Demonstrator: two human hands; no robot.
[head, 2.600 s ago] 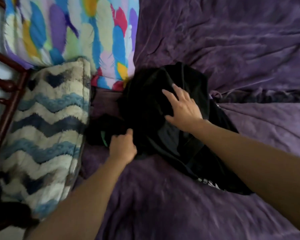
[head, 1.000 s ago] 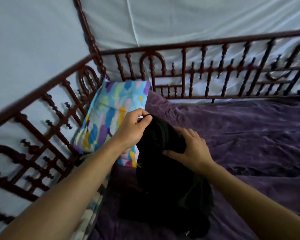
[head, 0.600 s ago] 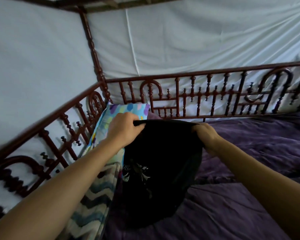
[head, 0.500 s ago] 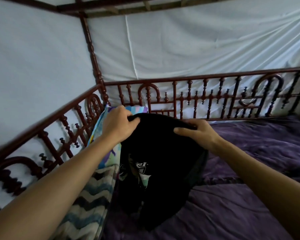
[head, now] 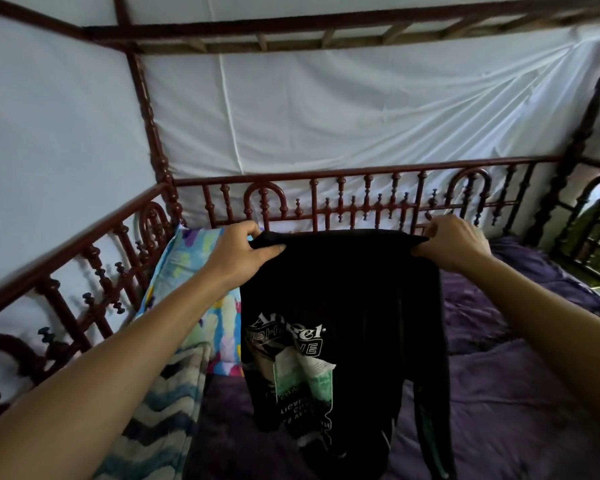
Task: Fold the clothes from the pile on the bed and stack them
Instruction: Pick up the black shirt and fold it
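Holding a black T-shirt [head: 343, 289] up over the purple bedspread [head: 499, 393].
Pinching its top edge at ten o'clock with the left hand [head: 238, 252] and at two o'clock with the right hand [head: 454, 242] (both curled tight on the cloth); hanging mid-frame, showing a white-and-green print, beside the bright pillow [head: 219, 317] at nine o'clock.
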